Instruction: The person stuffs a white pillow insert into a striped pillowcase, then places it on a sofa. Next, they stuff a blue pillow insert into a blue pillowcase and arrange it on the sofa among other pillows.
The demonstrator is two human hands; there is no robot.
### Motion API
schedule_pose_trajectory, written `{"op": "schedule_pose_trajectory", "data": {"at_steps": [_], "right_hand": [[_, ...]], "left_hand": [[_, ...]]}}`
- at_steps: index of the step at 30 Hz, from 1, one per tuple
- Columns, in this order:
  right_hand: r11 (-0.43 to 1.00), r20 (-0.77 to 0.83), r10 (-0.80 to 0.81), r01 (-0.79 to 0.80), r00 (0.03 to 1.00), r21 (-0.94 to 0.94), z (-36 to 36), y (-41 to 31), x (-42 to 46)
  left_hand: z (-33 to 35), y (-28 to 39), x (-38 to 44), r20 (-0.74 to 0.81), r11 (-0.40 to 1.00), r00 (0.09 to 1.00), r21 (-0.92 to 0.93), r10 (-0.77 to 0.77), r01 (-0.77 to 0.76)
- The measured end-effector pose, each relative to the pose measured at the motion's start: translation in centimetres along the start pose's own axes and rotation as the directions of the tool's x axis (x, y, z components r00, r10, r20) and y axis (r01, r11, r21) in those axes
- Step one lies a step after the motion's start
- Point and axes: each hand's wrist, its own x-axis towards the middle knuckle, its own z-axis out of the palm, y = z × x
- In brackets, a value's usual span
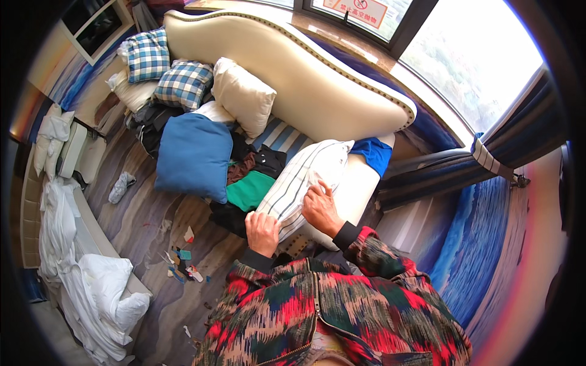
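Note:
A white pillow (293,183) with dark stripes lies across the arm of a cream sofa (361,185). My left hand (262,232) grips the pillow's near left corner, fingers curled over its edge. On the pillow's right side, my right hand (320,206) pinches its cloth between bent fingers. A blue cloth (373,155) hangs over the sofa arm just beyond the pillow. Left of the pillow, green cloth (249,190) and dark clothes (270,160) are heaped on the striped seat (281,136).
A blue cushion (194,155), a cream cushion (245,96) and checked cushions (185,84) crowd the sofa. Small litter (183,263) and a crumpled pale bundle (122,187) lie on the floor. White bedding (100,293) covers furniture at left. A tied curtain (439,176) hangs at right.

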Motion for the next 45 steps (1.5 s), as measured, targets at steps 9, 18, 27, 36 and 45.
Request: {"op": "schedule_pose_trajectory", "data": {"at_steps": [9,18,27,36,45], "right_hand": [[0.993,-0.089,0.108,-0.104,0.990,0.047,0.5,0.1,-0.9],[0.976,-0.109,0.198,-0.186,0.974,0.110,1.2,0.0,-1.8],[0.982,-0.183,0.186,-0.179,0.965,0.054,2.1,0.1,-2.6],[0.912,-0.158,0.397,-0.369,0.904,0.181,-0.4,1.0,-3.5],[0.842,-0.012,0.531,-0.527,0.847,0.115,2.6,2.2,-4.0]], "left_hand": [[-0.2,-0.6,-0.9,0.081,1.000,0.997,-0.008,-0.002,0.003],[4.6,2.2,3.4,0.170,0.985,0.984,0.153,0.056,-0.083],[8.2,2.1,3.8,0.131,0.951,0.979,0.248,0.156,-0.185],[6.7,0.2,3.4,0.115,1.000,0.993,-0.004,0.023,-0.022],[6.2,-0.2,3.1,0.094,0.998,0.995,-0.051,0.031,-0.026]]}}
